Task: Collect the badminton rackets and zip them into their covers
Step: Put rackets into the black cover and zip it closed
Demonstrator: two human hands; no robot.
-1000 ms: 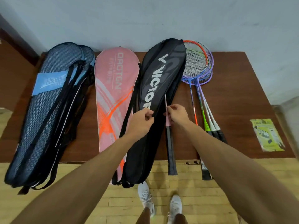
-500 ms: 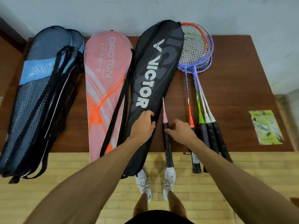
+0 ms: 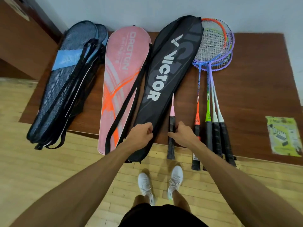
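Note:
A black VICTOR cover (image 3: 165,82) lies lengthwise on the brown table (image 3: 259,82). My left hand (image 3: 142,133) pinches its lower right edge. A racket with a pink shaft and black grip (image 3: 171,125) sticks out of that cover's right side, its head hidden inside. My right hand (image 3: 182,134) grips that black handle. To the right, several bare rackets (image 3: 213,46) lie stacked, handles (image 3: 216,136) pointing toward me. Left of the black cover lies a pink cover (image 3: 121,76), and at the far left a blue mesh cover (image 3: 68,76) with black straps.
A yellow-green printed packet (image 3: 283,136) lies on the table's right end. The table stands against a pale wall. The covers and handles overhang the table's near edge above a wooden floor, where my white shoes (image 3: 160,182) stand.
Both hands have slid down toward me, the left along the black cover's edge, the right from the pink shaft onto the black grip. The racket has gone deeper into the cover.

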